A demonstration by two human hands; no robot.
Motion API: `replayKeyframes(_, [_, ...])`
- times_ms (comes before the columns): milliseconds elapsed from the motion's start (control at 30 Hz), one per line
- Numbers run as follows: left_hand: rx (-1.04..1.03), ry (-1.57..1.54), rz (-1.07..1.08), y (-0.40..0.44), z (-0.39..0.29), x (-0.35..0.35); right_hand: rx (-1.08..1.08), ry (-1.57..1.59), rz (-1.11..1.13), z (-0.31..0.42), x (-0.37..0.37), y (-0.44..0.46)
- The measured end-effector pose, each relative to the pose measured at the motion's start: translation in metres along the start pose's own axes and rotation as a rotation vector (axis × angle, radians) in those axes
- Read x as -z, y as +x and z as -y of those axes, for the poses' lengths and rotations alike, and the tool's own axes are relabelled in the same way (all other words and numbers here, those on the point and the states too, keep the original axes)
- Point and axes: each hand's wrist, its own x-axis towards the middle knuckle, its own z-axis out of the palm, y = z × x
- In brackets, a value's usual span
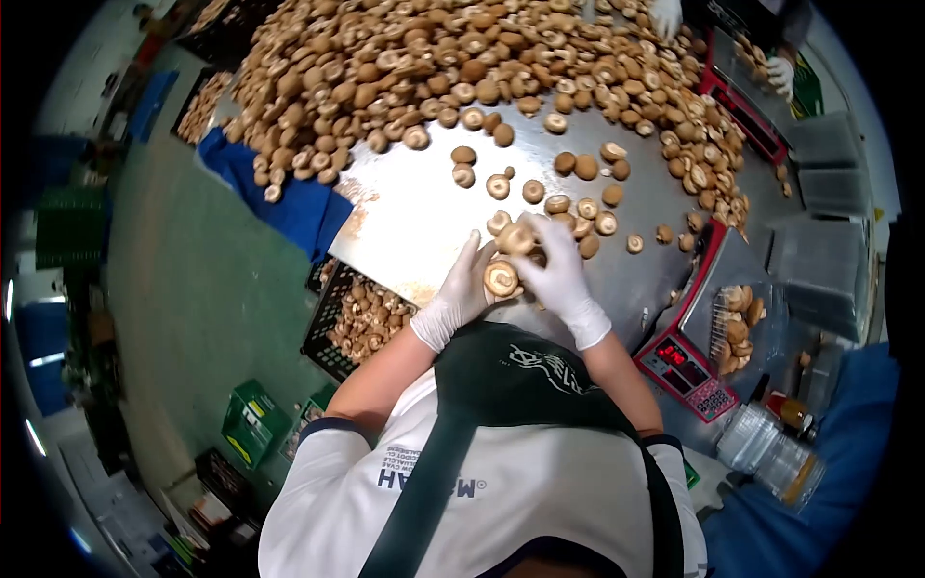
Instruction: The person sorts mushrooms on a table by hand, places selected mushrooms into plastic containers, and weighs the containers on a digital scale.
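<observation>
My left hand (461,292), in a white glove, is closed around a shiitake mushroom (501,278) whose pale underside and stem face up. Close beside it, my gloved right hand (556,273) pinches another shiitake mushroom (516,239) between thumb and fingers. Both hands are together over the near edge of the metal table (405,231). Loose shiitake mushrooms (533,191) lie just beyond them, some cap up and others stem up. Whatever else sits in my palms is hidden.
A large mushroom heap (434,67) covers the table's far side. At right stands a red scale (684,371) with a tray of mushrooms (737,328); clear plastic boxes (771,453) are nearby. A black crate (361,323) is at lower left. Another person's gloved hand (666,17) shows at the top.
</observation>
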Motion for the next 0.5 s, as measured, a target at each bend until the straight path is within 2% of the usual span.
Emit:
replayKeyframes(33, [-0.041,0.063,0.005,-0.007,0.002,0.007,-0.006,0.060,0.103,0.013,-0.006,-0.004])
replayKeyframes(100, [-0.066,-0.046,0.014,-0.016,0.008,0.030,-0.029,0.170,0.276,0.032,-0.004,-0.005])
replayKeyframes(200, [-0.093,-0.243,0.134,-0.031,0.014,0.077,-0.057,0.171,0.203,0.028,0.002,-0.011])
replayKeyframes(233, [-0.118,-0.316,0.184,-0.040,0.012,0.095,-0.126,0.215,0.168,0.018,0.006,-0.016])
replayKeyframes(267, [-0.173,-0.315,0.024,-0.052,0.008,0.100,-0.188,0.264,0.145,0.009,0.008,-0.021])
replayKeyframes(367, [-0.362,-0.453,-0.187,-0.094,-0.008,0.135,-0.295,0.353,0.056,0.002,0.035,-0.038])
replayKeyframes(400, [-0.427,-0.439,-0.144,-0.102,-0.011,0.173,-0.330,0.369,0.030,-0.013,0.044,-0.048])
replayKeyframes(467, [-0.585,-0.497,-0.238,-0.119,-0.027,0.234,-0.383,0.316,-0.025,-0.050,0.059,-0.074])
replayKeyframes(500, [-0.638,-0.567,-0.369,-0.125,-0.042,0.259,-0.410,0.308,-0.051,-0.055,0.065,-0.083])
